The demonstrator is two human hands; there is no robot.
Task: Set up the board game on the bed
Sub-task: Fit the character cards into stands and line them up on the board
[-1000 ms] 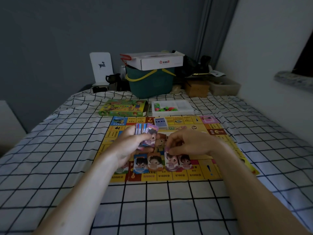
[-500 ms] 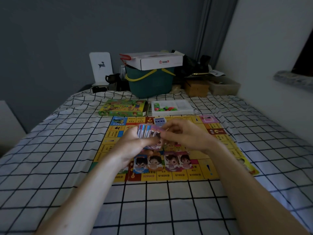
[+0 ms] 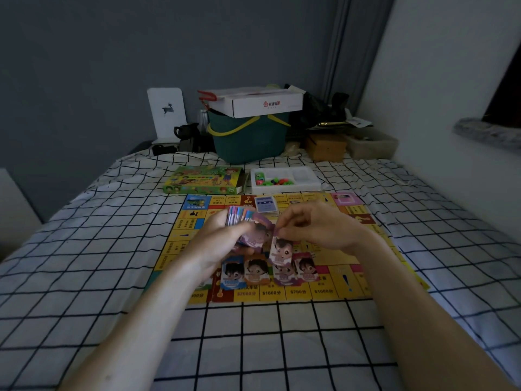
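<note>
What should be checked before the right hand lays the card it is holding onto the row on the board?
1. Left hand grips the stack of cards securely: ok.
2. Right hand pinches one card, apart from the stack: ok, though whether a second card clings behind it: cannot tell.
3. Row of four cards on the board lies face up and in line: ok.
4. Which pile in the row matches the held card: cannot tell.
5. Board lies flat on the bed: ok.
6. Blue card deck at the far edge stays out of the way: ok.
</note>
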